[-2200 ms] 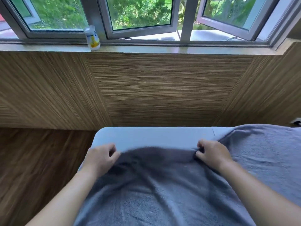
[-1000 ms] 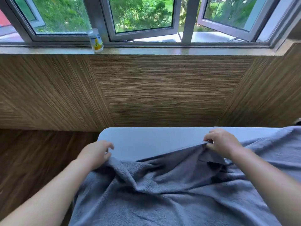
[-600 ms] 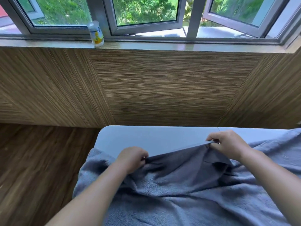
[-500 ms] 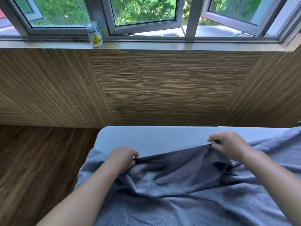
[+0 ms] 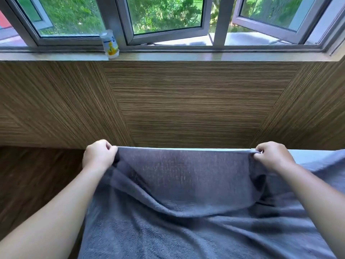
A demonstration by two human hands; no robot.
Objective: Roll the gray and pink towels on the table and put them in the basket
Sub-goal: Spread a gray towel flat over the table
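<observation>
Hands stretch the far edge of the gray towel [image 5: 186, 184] crosswise, left hand [image 5: 99, 156] and right hand [image 5: 272, 157] each with fingers clamped on one end, apparently above the table [image 5: 308, 156], cloth trailing toward the person.

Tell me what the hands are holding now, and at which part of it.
Both hold the gray towel by its raised far edge, stretched between them: the left hand grips one end, the right hand pinches the other.

Left grip [image 5: 99, 156] at nine o'clock and right grip [image 5: 272, 157] at three o'clock pinch the gray towel's [image 5: 186, 184] far edge, stretched across the table [image 5: 306, 155].
</observation>
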